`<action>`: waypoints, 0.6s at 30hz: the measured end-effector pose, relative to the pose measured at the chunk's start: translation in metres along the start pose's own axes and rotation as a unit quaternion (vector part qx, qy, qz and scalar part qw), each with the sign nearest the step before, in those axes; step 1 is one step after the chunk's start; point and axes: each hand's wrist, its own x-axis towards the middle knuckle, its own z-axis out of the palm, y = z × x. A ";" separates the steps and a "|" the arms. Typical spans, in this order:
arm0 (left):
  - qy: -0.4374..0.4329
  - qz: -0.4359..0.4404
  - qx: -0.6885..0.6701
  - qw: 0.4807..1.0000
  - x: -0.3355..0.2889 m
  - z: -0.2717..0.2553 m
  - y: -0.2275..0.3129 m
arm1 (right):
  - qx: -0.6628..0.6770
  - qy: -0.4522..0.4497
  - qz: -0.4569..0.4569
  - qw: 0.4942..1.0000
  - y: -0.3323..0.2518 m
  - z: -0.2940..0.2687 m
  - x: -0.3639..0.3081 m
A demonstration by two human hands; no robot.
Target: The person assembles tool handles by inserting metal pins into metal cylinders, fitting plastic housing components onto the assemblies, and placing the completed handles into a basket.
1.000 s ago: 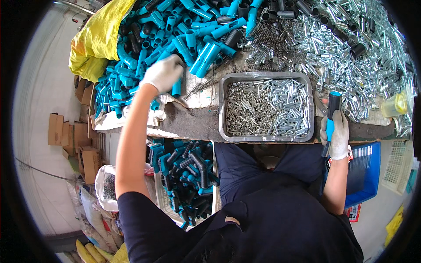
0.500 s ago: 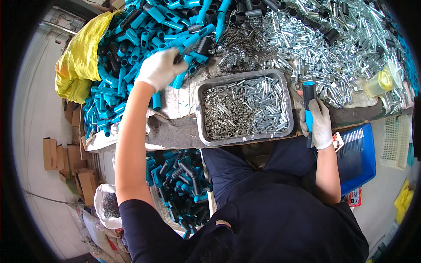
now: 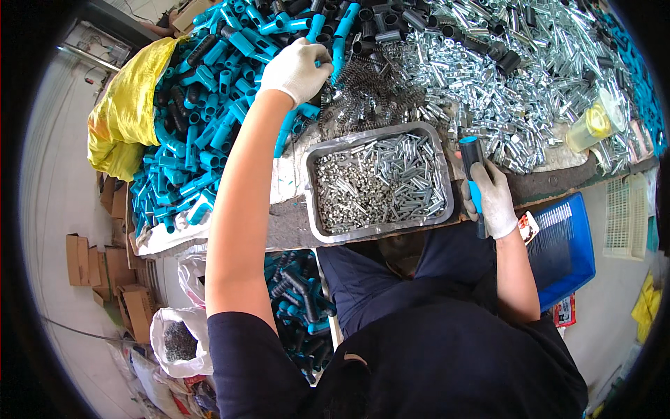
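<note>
My left hand (image 3: pixel 296 72), in a white glove, is over the far edge of a heap of teal plastic parts (image 3: pixel 188 140). Its fingers curl together against the lower end of a teal tube piece (image 3: pixel 316 28); what lies between them is hidden. My right hand (image 3: pixel 498 202), gloved too, is wrapped round a black and teal tubular handle (image 3: pixel 469 153), held nearly upright just right of the tray. A grey tray (image 3: pixel 313 202) at the table's front edge holds small metal nuts or bushings on its left and longer silvery pins on its right.
Dark coil springs (image 3: pixel 373 91) lie behind the tray. Shiny metal fittings (image 3: pixel 488 105) cover the table's right, with a clear cup (image 3: pixel 590 133) among them. A blue bin (image 3: pixel 583 241) is at lower right; black-and-teal handles (image 3: pixel 296 293) lie below the table, left of my legs.
My left hand has moved away from me and to the right over the teal heap. My right hand keeps its grip on the handle. The whole view has shifted slightly.
</note>
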 end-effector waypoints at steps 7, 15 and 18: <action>-0.034 -0.067 -0.285 0.956 -0.005 -0.001 -0.006 | -0.009 -0.044 0.009 0.999 -0.013 0.014 -0.005; -0.076 -0.125 -0.530 0.835 -0.021 0.001 0.013 | -0.002 -0.062 0.009 0.998 -0.018 0.023 -0.001; -0.104 -0.060 -0.550 0.826 -0.036 -0.010 0.051 | -0.016 -0.092 0.012 0.996 -0.026 0.029 0.002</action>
